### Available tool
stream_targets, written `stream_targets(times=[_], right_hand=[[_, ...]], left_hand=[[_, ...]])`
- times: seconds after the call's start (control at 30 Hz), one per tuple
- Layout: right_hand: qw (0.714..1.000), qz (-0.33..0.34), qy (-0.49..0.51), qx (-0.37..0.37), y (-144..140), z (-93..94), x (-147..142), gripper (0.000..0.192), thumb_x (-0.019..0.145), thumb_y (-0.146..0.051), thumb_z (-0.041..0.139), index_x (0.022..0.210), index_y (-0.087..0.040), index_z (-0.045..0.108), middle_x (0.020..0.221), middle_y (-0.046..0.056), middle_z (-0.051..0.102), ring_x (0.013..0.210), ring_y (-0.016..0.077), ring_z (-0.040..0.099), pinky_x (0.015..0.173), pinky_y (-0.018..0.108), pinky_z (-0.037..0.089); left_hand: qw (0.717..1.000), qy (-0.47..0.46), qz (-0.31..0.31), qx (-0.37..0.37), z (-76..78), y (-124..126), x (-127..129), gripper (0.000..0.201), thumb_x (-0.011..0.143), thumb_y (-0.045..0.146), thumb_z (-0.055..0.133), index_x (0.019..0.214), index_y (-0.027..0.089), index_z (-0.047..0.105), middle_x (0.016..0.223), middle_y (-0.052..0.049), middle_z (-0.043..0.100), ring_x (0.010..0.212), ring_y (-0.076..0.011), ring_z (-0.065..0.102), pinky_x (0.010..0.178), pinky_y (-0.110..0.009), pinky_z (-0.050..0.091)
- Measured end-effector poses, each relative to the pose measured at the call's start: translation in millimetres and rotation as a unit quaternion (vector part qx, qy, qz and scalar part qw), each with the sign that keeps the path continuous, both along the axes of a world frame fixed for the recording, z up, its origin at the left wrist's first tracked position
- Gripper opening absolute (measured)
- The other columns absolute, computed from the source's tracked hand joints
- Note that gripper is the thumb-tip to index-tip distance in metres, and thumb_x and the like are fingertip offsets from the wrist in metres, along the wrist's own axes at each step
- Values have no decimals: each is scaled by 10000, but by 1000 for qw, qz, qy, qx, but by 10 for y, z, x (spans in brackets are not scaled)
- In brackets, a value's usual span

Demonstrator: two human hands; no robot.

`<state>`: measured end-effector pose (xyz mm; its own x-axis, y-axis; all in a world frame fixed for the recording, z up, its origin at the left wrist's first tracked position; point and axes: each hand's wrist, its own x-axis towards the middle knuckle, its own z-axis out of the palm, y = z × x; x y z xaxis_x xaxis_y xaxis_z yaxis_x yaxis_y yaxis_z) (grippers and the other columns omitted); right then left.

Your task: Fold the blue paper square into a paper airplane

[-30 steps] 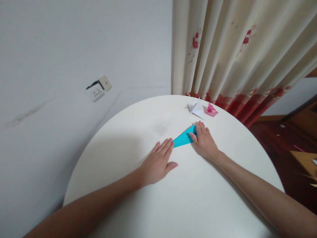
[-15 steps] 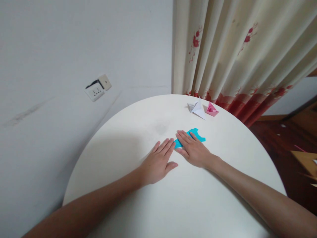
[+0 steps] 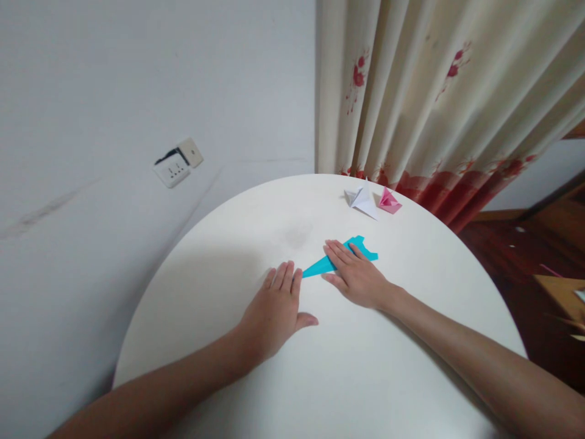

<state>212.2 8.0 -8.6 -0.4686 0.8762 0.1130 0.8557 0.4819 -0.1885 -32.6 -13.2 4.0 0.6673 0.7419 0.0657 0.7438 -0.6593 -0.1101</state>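
A folded blue paper [image 3: 320,266], long and pointed at its left end, lies flat on the round white table [image 3: 228,262]. My right hand [image 3: 354,274] lies flat on its middle, fingers pressing it down, so part of the paper is hidden. My left hand [image 3: 274,308] rests palm down on the table just left of the paper's pointed tip, fingers together, fingertips beside the tip and holding nothing.
A white folded paper figure [image 3: 362,200] and a pink one [image 3: 389,202] sit near the table's far edge. Behind them hangs a cream curtain with red flowers [image 3: 434,103]. A wall socket [image 3: 176,163] is on the left wall. Wooden floor shows at the right.
My right hand slid left along the blue paper from its right end to its middle. My left hand drew back toward me, uncovering the paper's pointed tip.
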Motion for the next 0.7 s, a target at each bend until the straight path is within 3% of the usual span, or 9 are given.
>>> stream_targets(times=[0.1,0.2,0.3,0.43,0.53,0.7], right_hand=[[1000,-1,-4,-5,-2,0,-2,723,1058,-556,260,1594,-71,252,1657,156,211,1547,273,170,1248,543,174],[1000,-1,0,-4,-7,-4,-1,730,1055,-565,263,1595,-75,253,1656,162,213,1546,276,171,1247,546,171],[1000,3,8,2,-10,-7,1,723,1053,-567,270,1596,-90,264,1650,169,231,1544,280,182,1242,556,181],[1000,0,6,3,-14,-5,4,728,1053,-568,263,1590,-75,275,1648,171,237,1543,286,189,1238,555,197],[1000,-3,7,2,-22,-9,10,733,1050,-573,266,1589,-77,279,1649,169,238,1541,290,195,1235,557,202],[1000,-13,24,15,-11,-15,36,675,1049,-545,326,1564,-111,363,1633,159,303,1527,296,250,1222,556,242]], left_hand=[[1000,9,16,11,50,6,-57,837,873,680,602,1285,-49,615,1392,-356,541,1383,-464,459,1140,-573,378],[999,-18,45,22,95,132,-104,562,997,514,494,1165,15,690,1274,-288,657,1301,-398,565,1090,-521,452],[994,-93,51,32,100,322,-74,394,1043,313,405,1269,98,645,1347,-191,640,1290,-303,584,1102,-461,461],[985,-168,-30,-25,49,444,52,378,1028,224,435,1376,207,581,1373,-94,621,1258,-223,584,1097,-386,468],[983,-162,-69,-48,-3,407,110,394,1012,244,492,1399,248,563,1398,-77,600,1304,-242,532,1121,-418,436],[985,-147,-77,-42,-58,357,103,447,1007,303,525,1450,247,516,1494,-69,535,1420,-274,421,1168,-460,378]])
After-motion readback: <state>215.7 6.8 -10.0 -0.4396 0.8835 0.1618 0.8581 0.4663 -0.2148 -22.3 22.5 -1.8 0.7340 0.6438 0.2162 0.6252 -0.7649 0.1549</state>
